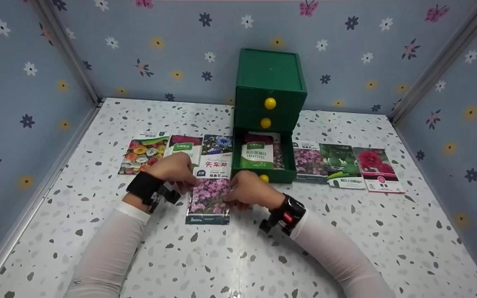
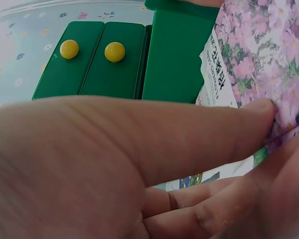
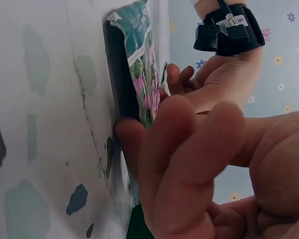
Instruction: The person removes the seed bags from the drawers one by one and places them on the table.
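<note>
A seed packet printed with pink flowers lies close over the table in front of me, held between both hands. My left hand pinches its upper left edge, with the thumb across the printed face in the left wrist view. At the right edge my right hand grips it between thumb and curled fingers. The right wrist view shows the packet's teal bottom end raised a little from the tabletop. Just beyond my right hand, the bottom drawer of a green cabinet stands pulled out, holding packets.
Behind my left hand lie a mixed-flower packet, a dark red-topped packet and a blue-flower packet. Right of the drawer are a pink-flower packet, a green vegetable packet and a red-flower packet. Patterned walls enclose the table.
</note>
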The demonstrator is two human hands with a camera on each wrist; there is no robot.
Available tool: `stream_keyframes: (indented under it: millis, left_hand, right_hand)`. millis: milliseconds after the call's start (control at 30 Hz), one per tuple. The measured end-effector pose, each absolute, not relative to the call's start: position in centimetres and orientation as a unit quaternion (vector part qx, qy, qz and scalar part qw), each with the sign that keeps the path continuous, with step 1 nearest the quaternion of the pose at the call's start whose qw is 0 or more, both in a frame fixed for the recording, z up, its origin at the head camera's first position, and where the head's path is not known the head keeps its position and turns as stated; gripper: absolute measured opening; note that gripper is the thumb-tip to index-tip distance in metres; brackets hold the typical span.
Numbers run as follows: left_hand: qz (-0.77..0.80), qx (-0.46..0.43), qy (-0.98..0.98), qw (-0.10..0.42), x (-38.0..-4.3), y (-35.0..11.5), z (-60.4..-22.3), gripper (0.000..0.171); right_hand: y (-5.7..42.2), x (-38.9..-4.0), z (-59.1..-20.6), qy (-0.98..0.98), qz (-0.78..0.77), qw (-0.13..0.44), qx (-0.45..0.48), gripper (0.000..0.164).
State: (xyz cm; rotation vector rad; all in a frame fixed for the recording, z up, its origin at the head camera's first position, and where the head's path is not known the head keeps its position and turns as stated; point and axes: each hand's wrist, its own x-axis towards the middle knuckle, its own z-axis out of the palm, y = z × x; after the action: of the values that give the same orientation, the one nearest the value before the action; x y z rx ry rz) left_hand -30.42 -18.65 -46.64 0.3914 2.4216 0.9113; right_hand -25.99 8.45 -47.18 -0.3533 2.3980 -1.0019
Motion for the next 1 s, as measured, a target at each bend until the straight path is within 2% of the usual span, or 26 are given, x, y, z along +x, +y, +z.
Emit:
stream_keyframes:
  millis: [533,733,1000]
  left_hand:
    - [0.333,0.139,0.894,0.264,-30.3,-18.7,-46.7,0.024]
    - [0.321,0.136,0.901,0.258,-30.4,-18.7,-46.8,0.025]
    - [0.328,0.127,0.903,0.246,-30.5,-19.0,-46.5,0.03]
  right_hand:
    - [8.6,-26.1,-47.2,0.882,-0.36,0.276,-0.127,0.029]
    - [8.4,-26.0,-47.0,0.895,-0.335,0.268,-0.121,0.029]
    - [9.7,-26.3,-45.4,0.897,-0.336,0.244,-0.148,0.039]
